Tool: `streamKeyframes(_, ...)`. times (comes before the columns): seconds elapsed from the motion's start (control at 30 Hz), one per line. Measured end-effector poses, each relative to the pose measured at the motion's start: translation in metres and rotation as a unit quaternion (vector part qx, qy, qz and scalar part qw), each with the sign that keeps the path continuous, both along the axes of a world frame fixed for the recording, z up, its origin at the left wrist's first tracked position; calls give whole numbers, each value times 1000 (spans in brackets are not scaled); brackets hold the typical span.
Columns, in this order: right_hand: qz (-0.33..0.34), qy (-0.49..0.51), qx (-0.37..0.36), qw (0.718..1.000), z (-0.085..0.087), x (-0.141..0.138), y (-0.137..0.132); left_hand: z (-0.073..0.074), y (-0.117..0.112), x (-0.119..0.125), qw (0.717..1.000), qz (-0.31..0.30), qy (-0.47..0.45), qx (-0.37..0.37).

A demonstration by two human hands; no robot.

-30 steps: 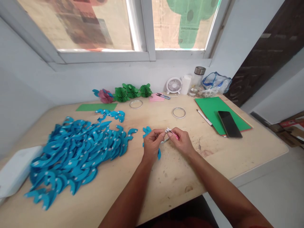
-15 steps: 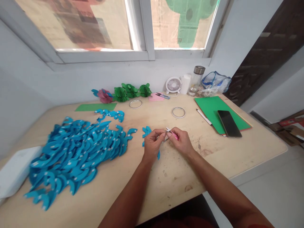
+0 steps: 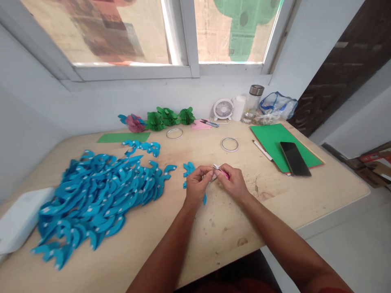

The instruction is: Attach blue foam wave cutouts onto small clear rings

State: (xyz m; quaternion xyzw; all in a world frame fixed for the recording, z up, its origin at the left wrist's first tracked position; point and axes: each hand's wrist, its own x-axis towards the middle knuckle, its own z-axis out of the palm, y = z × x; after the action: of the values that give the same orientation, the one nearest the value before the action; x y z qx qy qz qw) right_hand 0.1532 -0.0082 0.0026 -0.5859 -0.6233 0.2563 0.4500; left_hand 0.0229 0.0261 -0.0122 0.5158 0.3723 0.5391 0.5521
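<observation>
Fingertips almost meeting, the left hand (image 3: 199, 182) and right hand (image 3: 232, 180) come close together above the middle of the worktop (image 3: 232, 221)! The right is closed around a small pink tool (image 3: 225, 174), its pale tip poking out leftward between the two. Over on the left, thumb and forefinger are pinched, though what sits between them is too small to tell. Blue pieces (image 3: 190, 167) peek out just beside it, a big blue pile (image 3: 102, 195) spreads farther left, and a ring (image 3: 229, 151) lies flat on the far side.
</observation>
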Motion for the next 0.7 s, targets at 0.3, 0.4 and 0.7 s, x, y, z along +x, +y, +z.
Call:
streamKeyframes(0.3,-32,-3,4,999,1,-1,0,1,-2,0,1000,-14,-8,-14)
streamKeyframes(0.4,-37,-1,8,999,2,-1,-1,2,-3,0,1000,-16,-6,-19)
streamKeyframes(0.7,-32,8,-1,999,2,-1,-1,-1,-1,0,999,-5,-38,-19)
